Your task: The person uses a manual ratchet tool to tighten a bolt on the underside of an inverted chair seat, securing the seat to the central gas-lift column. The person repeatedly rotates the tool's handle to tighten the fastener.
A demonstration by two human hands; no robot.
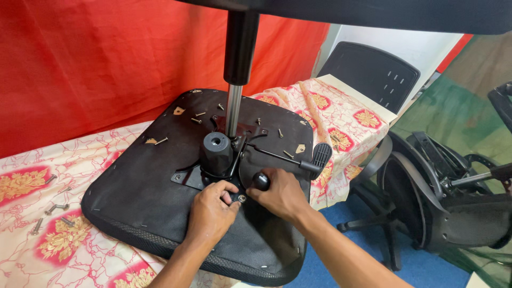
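An upturned black chair seat lies on a table with a patterned cloth. A black metal tilt mechanism sits on its underside, with a gas cylinder rising from it and a lever with a paddle handle pointing right. My left hand pinches a screw at the mechanism's near edge. My right hand rests beside it, its fingers around a black round knob. Several loose screws lie on the seat's far part.
More screws lie on the red and white patterned cloth at the left. A red curtain hangs behind. A black backrest leans at the table's far end. Black office chairs stand on the blue floor at the right.
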